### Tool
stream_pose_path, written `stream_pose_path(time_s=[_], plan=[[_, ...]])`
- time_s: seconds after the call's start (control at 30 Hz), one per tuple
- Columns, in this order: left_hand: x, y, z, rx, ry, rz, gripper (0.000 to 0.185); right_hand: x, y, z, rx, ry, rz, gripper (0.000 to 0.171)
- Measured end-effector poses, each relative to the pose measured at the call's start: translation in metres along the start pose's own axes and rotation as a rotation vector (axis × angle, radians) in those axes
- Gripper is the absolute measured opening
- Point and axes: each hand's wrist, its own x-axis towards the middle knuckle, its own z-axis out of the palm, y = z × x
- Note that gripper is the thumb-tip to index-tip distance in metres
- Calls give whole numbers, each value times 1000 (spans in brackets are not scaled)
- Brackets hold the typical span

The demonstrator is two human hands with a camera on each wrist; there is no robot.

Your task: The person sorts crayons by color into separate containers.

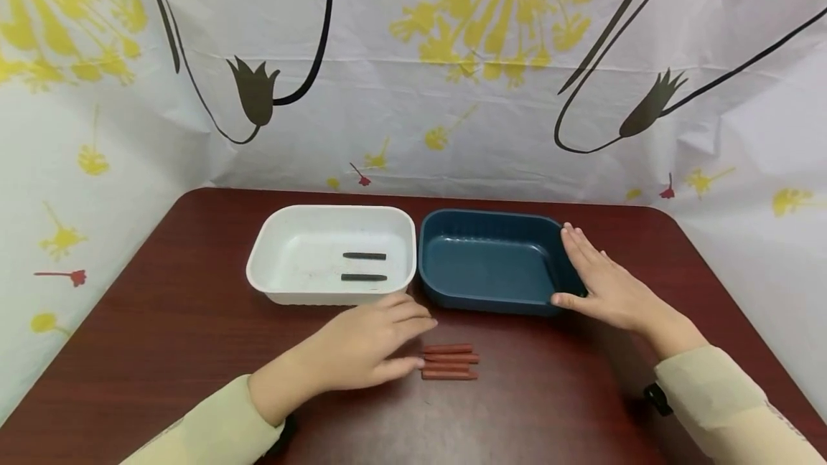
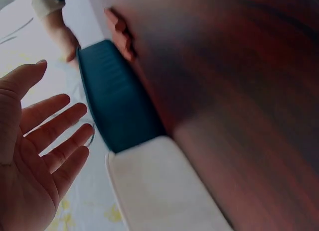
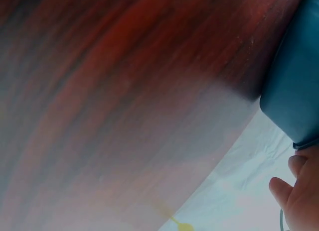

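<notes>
Red sticks (image 1: 450,362), four in a small stack, lie on the table (image 1: 161,321) in front of the gap between the white tray (image 1: 271,235) and the blue tray (image 1: 491,224). The left hand (image 1: 362,346) hovers just beside their left ends, fingers spread and relaxed, pinching nothing; the left wrist view shows its open palm (image 2: 30,161) empty. The right hand (image 1: 604,282) lies flat against the blue tray's right rim, fingers straight, thumb at the near corner, steadying rather than gripping.

The white tray holds two black sticks (image 1: 364,267), side by side and apart, toward its right half. The blue tray holds nothing that can be seen. By this layout, the step in hand looks like the reach for a red stick, with sorting by colour a fair guess.

The next move would call for the thumb and a finger to close on one stick, most easily the nearest or topmost, without scattering the rest, since they lie touching one another.

Both trays stand rim to rim, almost touching, so a lifted stick has to clear the near wall of either. Open tabletop lies to the left, right and near side of the sticks; the left hand has free room to draw back. The table's edges are well away from the sticks.
</notes>
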Motion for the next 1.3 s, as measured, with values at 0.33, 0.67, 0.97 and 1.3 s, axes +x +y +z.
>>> stream_pose_path(time_s=[0.33,0.67,0.97,1.3], plan=[[22,14,14,0,-172,26,17,1,-1,1,13,-19,30,110],[33,11,21,18,-289,-133,23,1,-3,0,15,-25,57,110],[35,14,24,47,-307,-132,28,0,-4,-3,24,-19,55,110],[32,21,25,160,-267,-99,20,1,-3,5,50,-18,62,111]])
